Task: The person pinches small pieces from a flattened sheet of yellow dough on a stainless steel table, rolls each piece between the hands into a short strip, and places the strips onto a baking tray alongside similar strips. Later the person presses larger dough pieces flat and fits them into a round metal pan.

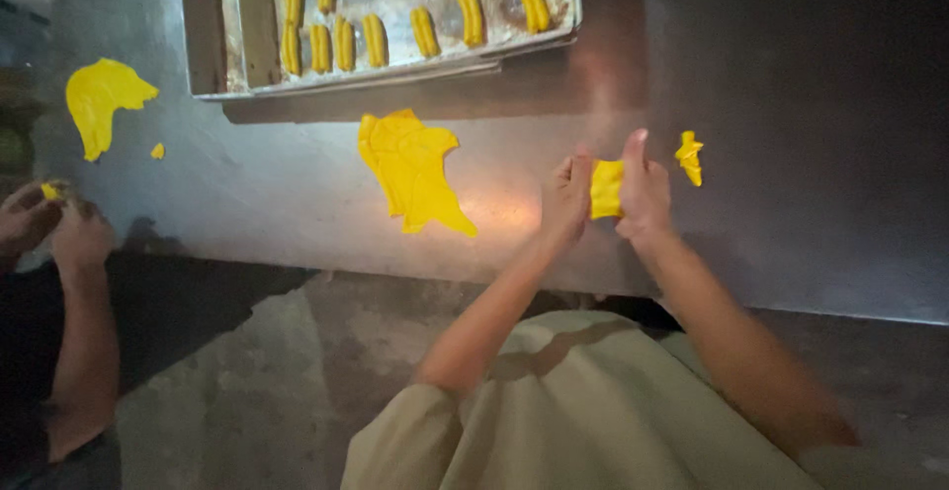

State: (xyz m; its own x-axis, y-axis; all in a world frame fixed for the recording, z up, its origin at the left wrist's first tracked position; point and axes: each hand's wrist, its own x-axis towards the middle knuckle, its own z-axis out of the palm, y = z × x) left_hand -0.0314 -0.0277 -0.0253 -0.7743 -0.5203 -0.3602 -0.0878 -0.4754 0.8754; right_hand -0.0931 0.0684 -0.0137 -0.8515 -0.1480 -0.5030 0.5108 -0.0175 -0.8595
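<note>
Two hands meet over one small slab of yellow dough (606,189): the left hand (565,198) closes its fingers on the slab's left edge, the right hand (644,193) clamps the right edge with its thumb standing up. The dough sits squarely between both palms, pinched from either side and lifted just above the steel table (791,154), not resting on it. By the look of it, the step in hand is shaping or rolling this piece into a short stick; any further move calls for even pressure from both sides so the soft piece does not tear.

Just right of the right hand lies a small torn scrap (689,157) of the same dough. Left of the hands, a larger flattened sheet (415,169) is spread on the table. Beyond it, a metal tray (208,25) carries rows of finished yellow sticks (374,40). At the far left, another person's hands (54,223) work their own small bit, near another dough patch (99,99).
</note>
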